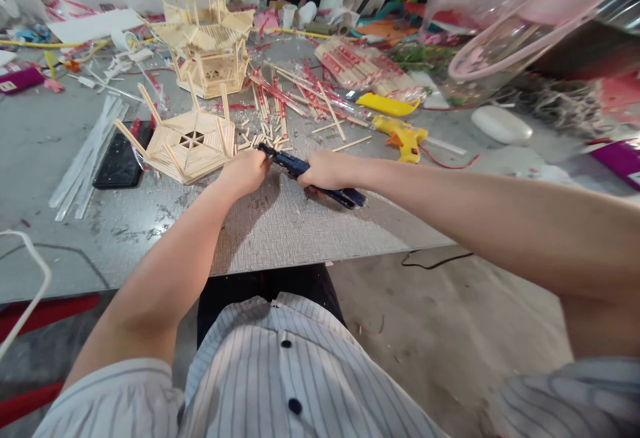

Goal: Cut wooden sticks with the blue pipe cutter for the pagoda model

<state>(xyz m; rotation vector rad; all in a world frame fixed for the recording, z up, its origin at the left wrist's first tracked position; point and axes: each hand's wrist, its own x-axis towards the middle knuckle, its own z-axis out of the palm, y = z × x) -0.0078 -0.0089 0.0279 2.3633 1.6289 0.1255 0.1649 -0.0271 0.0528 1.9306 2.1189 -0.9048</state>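
My right hand [325,173] is wrapped round a dark blue plier-like cutter [290,163], whose two handles stick out to the right below the hand. Its jaw end points left and meets the fingers of my left hand [247,170]. That hand is closed in a pinch, and what it holds is hidden. Just beyond both hands lie several short cut pieces of wooden stick [260,138]. To the left of my left hand stands a six-sided stick base [200,141] with upright posts and a small opening in its middle.
Behind the base rises a tiered stick pagoda [213,41]. A yellow glue gun [400,137], a yellow-handled knife [387,103] and packs of sticks [360,65] lie to the right. A black phone [120,165] and clear glue sticks [85,158] are at left. A white mouse-shaped object [501,125] sits farther right.
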